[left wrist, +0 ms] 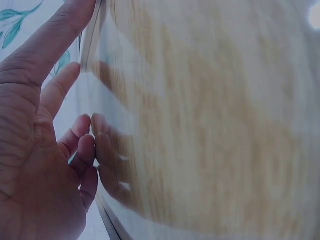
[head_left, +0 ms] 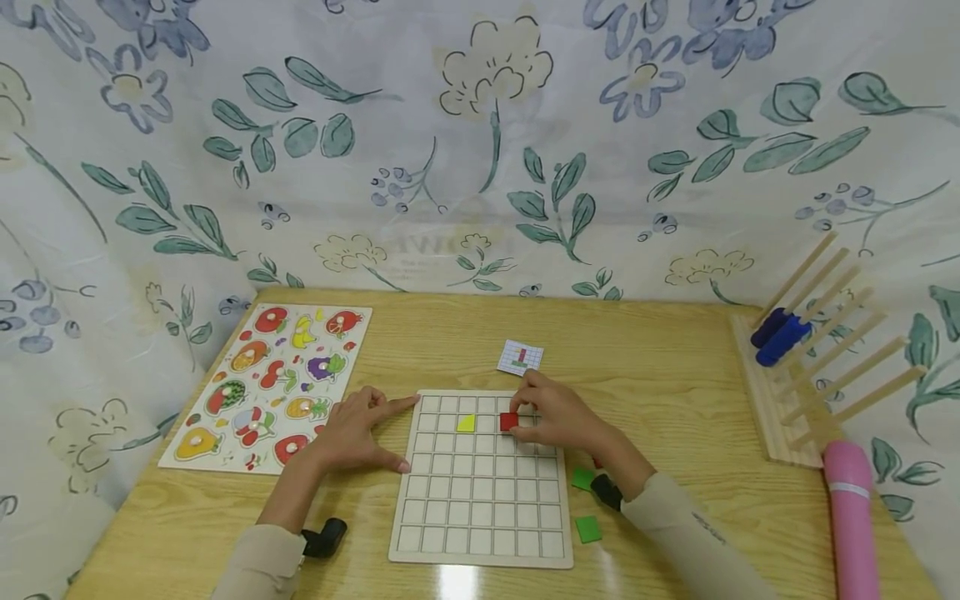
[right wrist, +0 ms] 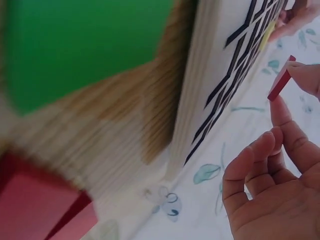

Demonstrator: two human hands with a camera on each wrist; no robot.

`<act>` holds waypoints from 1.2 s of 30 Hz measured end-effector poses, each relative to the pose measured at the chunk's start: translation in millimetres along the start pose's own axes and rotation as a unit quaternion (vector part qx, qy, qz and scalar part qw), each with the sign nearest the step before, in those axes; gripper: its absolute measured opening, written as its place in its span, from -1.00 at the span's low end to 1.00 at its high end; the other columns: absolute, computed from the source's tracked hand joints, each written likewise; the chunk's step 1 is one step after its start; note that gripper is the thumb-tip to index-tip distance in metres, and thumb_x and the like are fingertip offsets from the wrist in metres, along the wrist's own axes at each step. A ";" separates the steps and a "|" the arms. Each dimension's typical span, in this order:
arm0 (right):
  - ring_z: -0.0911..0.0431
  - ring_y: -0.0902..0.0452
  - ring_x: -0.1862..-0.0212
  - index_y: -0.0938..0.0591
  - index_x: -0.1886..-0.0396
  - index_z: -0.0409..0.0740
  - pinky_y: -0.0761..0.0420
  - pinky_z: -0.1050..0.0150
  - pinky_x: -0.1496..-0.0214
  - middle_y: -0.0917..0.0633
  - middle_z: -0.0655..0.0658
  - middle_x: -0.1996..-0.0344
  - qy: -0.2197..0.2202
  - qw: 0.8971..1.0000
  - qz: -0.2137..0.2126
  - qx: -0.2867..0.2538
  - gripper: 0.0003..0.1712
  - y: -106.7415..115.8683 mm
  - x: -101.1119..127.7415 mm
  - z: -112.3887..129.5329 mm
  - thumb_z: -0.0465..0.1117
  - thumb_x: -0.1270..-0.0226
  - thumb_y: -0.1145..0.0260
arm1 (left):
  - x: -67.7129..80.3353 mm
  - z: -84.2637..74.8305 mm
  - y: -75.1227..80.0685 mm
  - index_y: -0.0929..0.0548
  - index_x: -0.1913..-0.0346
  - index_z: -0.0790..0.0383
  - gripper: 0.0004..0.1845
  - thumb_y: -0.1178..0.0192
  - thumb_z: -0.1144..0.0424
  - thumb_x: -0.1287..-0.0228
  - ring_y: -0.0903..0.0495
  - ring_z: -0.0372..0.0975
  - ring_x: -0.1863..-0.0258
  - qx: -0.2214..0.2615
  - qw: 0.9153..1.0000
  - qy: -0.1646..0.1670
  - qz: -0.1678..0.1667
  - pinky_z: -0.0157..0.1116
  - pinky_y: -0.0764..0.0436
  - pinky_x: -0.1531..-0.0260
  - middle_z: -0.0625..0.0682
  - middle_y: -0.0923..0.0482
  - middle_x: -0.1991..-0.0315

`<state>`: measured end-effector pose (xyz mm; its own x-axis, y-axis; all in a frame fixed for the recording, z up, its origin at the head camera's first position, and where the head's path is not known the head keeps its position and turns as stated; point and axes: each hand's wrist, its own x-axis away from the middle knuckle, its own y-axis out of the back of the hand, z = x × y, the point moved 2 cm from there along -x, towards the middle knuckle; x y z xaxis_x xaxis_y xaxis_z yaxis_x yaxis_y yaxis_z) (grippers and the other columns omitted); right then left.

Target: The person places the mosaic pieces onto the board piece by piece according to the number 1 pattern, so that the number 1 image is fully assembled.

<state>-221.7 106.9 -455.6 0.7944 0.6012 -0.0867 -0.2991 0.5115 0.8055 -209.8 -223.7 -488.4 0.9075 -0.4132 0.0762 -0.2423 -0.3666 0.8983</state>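
Note:
A white square-grid board (head_left: 454, 490) lies on the wooden table. My left hand (head_left: 351, 435) rests at its left side, index fingertip at the far corner and thumb on the edge. In the left wrist view the other fingers of that hand (left wrist: 35, 155) are loosely bent above the tabletop. Between thumb and index finger, my right hand (head_left: 564, 417) pinches a red square tile (head_left: 509, 422) over the upper right of the grid. The right wrist view shows this tile (right wrist: 281, 82) tilted, apart from the board. A yellow tile (head_left: 467, 424) with a slanted side sits in the second row.
Green tiles (head_left: 588, 529) lie right of the board; red pieces (right wrist: 45, 200) show nearby. A small pattern card (head_left: 521, 357) lies beyond the board. A fruit puzzle (head_left: 258, 392) stands left; a wooden peg rack (head_left: 780, 408) and pink roll (head_left: 851, 525) are right. A floral cloth hangs behind.

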 end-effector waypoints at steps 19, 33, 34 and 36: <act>0.22 -0.36 0.31 -0.73 0.22 -0.14 -0.42 0.36 0.27 -0.47 0.01 0.25 -0.006 0.999 0.032 0.042 -0.71 -13.1 -21.0 16.6 -0.07 -0.15 -0.51 | 1.6 -2.5 3.8 -0.43 -0.41 -0.29 0.06 -0.49 -0.42 0.34 -0.16 -0.23 0.24 0.005 1.000 -0.012 -0.010 -0.18 -0.08 0.26 -0.07 -0.20 0.22; 0.19 -0.33 0.27 -0.74 0.22 -0.13 -0.38 0.34 0.24 -0.43 0.03 0.26 0.013 0.997 0.026 0.065 -0.73 -21.8 -23.9 15.5 -0.09 -0.15 -0.52 | 1.2 -2.1 3.4 -0.41 -0.42 -0.31 0.08 -0.49 -0.43 0.36 -0.17 -0.22 0.23 0.006 1.000 -0.001 0.000 -0.16 -0.10 0.22 -0.06 -0.20 0.21; 0.19 -0.33 0.27 -0.74 0.21 -0.13 -0.39 0.34 0.23 -0.44 0.03 0.26 0.014 0.997 0.025 0.066 -0.73 -22.3 -24.2 15.6 -0.09 -0.15 -0.53 | 1.3 -2.2 3.5 -0.41 -0.41 -0.32 0.08 -0.49 -0.43 0.36 -0.17 -0.21 0.23 0.006 1.000 0.000 0.000 -0.16 -0.10 0.22 -0.06 -0.20 0.21; 0.20 -0.33 0.26 -0.75 0.21 -0.13 -0.40 0.33 0.23 -0.44 0.03 0.25 0.013 0.997 0.023 0.068 -0.72 -23.3 -24.7 15.7 -0.09 -0.14 -0.53 | 1.5 -1.9 3.5 -0.42 -0.41 -0.32 0.08 -0.50 -0.43 0.37 -0.17 -0.21 0.22 0.007 1.000 0.003 0.000 -0.15 -0.10 0.21 -0.06 -0.20 0.20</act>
<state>-226.1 70.5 -463.0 0.7668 0.6389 -0.0611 -0.2591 0.3952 0.8813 -208.6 -224.0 -484.3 0.9092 -0.4087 0.0791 -0.2479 -0.3788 0.8917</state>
